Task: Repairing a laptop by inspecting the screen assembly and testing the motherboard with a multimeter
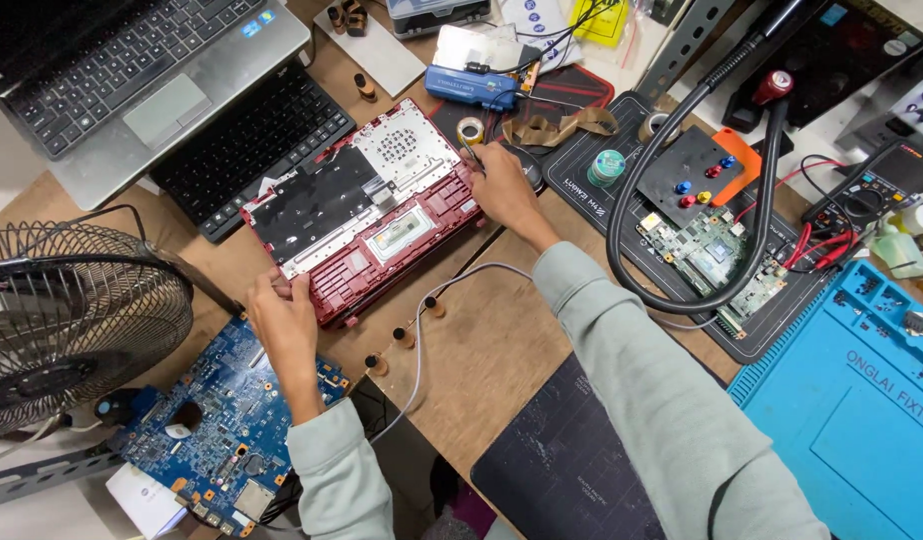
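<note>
While flipped face-down near the middle of the wooden desk [502, 340], red laptop top case [367, 215] held at both ends. Left hand [282, 320] closed on the near-left corner of the case, thumb on top. Right hand [502, 185] curled at the far-right end, pinching a thin dark tool [469, 152]; exactly what the tip touches cannot be told. Underside already exposed: black film over one half, perforated silver keyboard backplate [407, 150] over the other, pale touchpad module [402, 232] seated below. Blue motherboard [222, 420] already out, lying at the near-left corner beside the fan [62, 320]. Loose black keyboard [252, 145] and open grey laptop [132, 80] toward the far-left corner. Judged well into teardown: board removed, backplate and touchpad not yet lifted from the red shell.
</note>
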